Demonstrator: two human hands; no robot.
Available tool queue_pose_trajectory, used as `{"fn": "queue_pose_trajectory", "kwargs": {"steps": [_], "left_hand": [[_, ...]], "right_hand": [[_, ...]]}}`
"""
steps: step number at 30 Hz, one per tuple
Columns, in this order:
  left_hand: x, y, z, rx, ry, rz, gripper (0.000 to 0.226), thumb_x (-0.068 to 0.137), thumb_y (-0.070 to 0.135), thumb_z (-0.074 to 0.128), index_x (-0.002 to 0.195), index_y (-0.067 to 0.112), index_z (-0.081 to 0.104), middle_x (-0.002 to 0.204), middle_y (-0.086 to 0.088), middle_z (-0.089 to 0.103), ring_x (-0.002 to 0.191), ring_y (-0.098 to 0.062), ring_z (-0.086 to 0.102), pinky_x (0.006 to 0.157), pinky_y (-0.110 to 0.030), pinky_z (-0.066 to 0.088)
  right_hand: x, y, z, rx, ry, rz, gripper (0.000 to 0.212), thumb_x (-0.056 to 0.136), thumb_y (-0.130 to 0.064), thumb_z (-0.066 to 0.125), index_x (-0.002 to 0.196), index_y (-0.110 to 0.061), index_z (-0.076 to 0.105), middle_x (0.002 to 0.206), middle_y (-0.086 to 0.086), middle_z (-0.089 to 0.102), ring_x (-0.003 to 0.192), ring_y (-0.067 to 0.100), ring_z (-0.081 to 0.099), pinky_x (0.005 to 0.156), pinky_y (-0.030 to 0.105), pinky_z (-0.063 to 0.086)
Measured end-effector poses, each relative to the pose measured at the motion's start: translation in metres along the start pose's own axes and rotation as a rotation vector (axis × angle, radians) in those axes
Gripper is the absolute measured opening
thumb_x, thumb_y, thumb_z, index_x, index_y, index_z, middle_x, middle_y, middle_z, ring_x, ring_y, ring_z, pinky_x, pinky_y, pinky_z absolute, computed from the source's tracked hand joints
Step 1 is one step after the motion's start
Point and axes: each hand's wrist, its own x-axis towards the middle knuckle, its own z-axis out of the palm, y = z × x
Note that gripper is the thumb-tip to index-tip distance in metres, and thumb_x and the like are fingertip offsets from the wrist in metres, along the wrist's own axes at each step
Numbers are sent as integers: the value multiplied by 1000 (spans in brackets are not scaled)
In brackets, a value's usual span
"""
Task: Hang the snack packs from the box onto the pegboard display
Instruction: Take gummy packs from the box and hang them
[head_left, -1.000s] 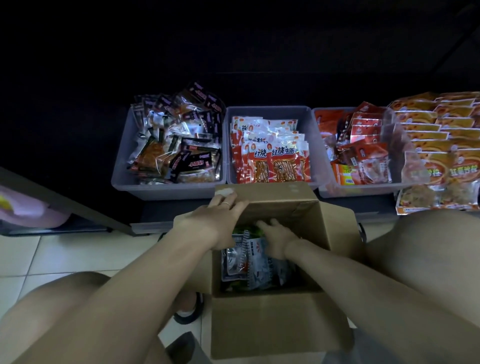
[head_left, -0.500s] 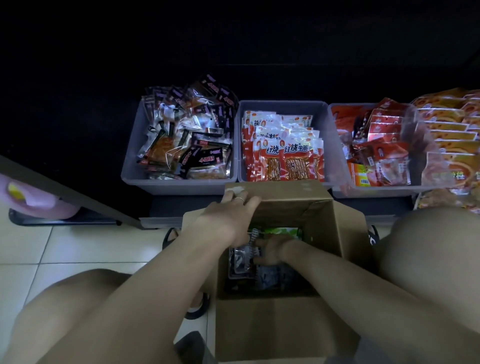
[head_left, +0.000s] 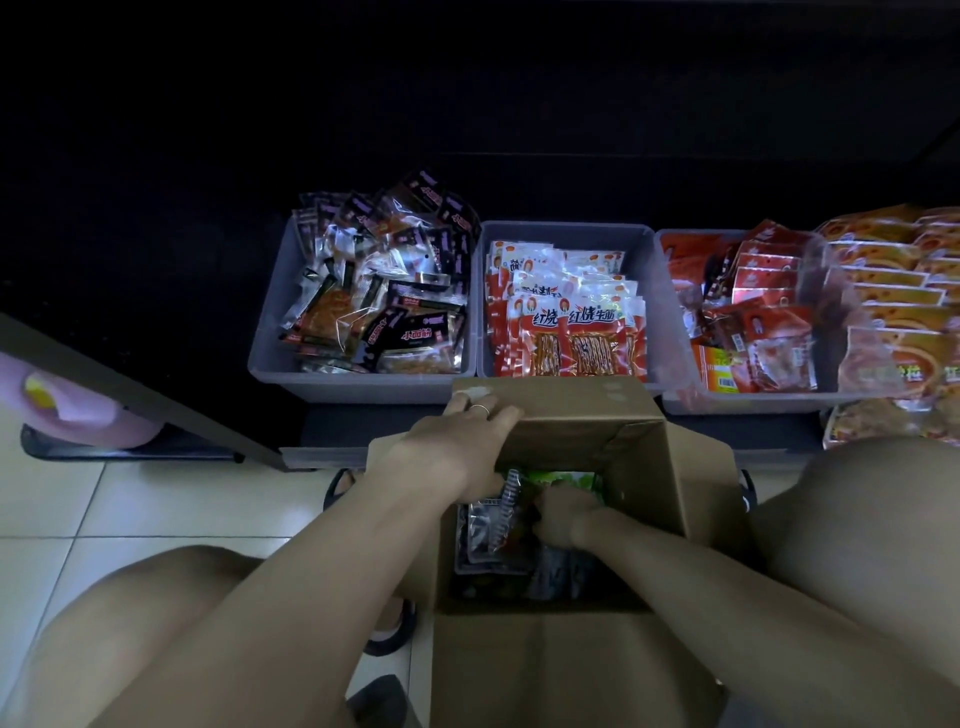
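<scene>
An open cardboard box (head_left: 639, 467) stands on the tiled floor between my knees. Inside it lie snack packs (head_left: 493, 525), silvery and dark, with a green one at the far side. My left hand (head_left: 457, 441), wearing a ring, grips the box's far-left flap. My right hand (head_left: 563, 514) is deep in the box with its fingers closed among the packs; which pack it holds is hidden. No pegboard shows; everything above the bins is dark.
Three grey bins sit ahead on a low shelf: dark packs (head_left: 384, 296), red-white packs (head_left: 566, 312), red packs (head_left: 748, 322). Orange packs (head_left: 893, 291) are stacked at far right. A dark panel edge (head_left: 135, 395) slants at left, with a pink object (head_left: 62, 400) behind it.
My right hand has pushed deeper into the box and closed among the packs. The view shifted slightly left. My left hand stays on the flap.
</scene>
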Motion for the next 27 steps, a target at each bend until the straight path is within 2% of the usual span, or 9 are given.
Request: {"fn": "queue_pose_trajectory", "kwargs": {"steps": [4,9,11,13,15,17,20,24,27], "left_hand": [[-4,-5,-4,-50,39,43,71,99,28,61,160,34,24,168,2,22,152,-24,20,111,-50,43],[-10,-1,-2,-47,120,70,57,100,33,61,153,27,39,158,-3,38,143,-24,33,110,-46,44],[-16,2,-1,-69,158,102,67,97,34,67,155,28,36,160,-1,36,143,-23,34,112,-44,42],[-26,6,2,-97,193,157,83,88,34,77,158,30,32,160,3,34,143,-21,33,115,-39,38],[-36,11,6,-151,189,211,100,77,35,85,159,33,28,160,6,33,143,-19,30,117,-37,34],[-44,14,14,-209,149,236,115,68,37,90,160,37,23,159,6,34,144,-18,31,119,-37,32],[-59,20,27,-364,137,245,126,60,45,95,157,49,14,155,9,39,140,-14,40,118,-37,39],[-80,45,35,-577,299,238,114,65,47,96,149,53,18,149,21,43,131,-3,52,103,-17,44],[-82,59,39,-724,402,223,85,72,45,92,135,46,36,135,16,65,111,-7,70,93,-31,59]], "right_hand": [[-19,12,-3,40,101,33,29,97,-20,61,123,-7,67,129,14,66,119,32,64,96,34,53],[-47,29,-31,273,228,13,14,94,-12,58,104,-12,67,114,14,69,106,33,67,86,38,56],[-63,33,-48,396,301,-9,13,91,-12,55,89,-16,68,103,13,72,98,31,69,83,38,56],[-82,35,-66,526,385,-16,21,90,-17,53,86,-12,74,92,12,75,83,28,70,77,35,57],[-105,37,-83,727,455,-51,28,86,-17,51,85,-3,76,82,17,74,60,25,66,56,29,54],[-131,40,-96,1040,464,-97,19,86,-2,53,83,4,72,74,22,64,43,21,51,40,23,41],[-167,41,-110,1434,434,-184,22,85,16,48,80,5,65,74,18,58,43,18,41,36,20,34],[-189,37,-111,1669,354,-212,22,88,18,46,89,5,64,85,14,56,55,14,47,38,17,40],[-196,31,-108,1801,310,-217,21,90,20,44,93,7,60,86,15,54,58,13,50,40,15,43]]}}
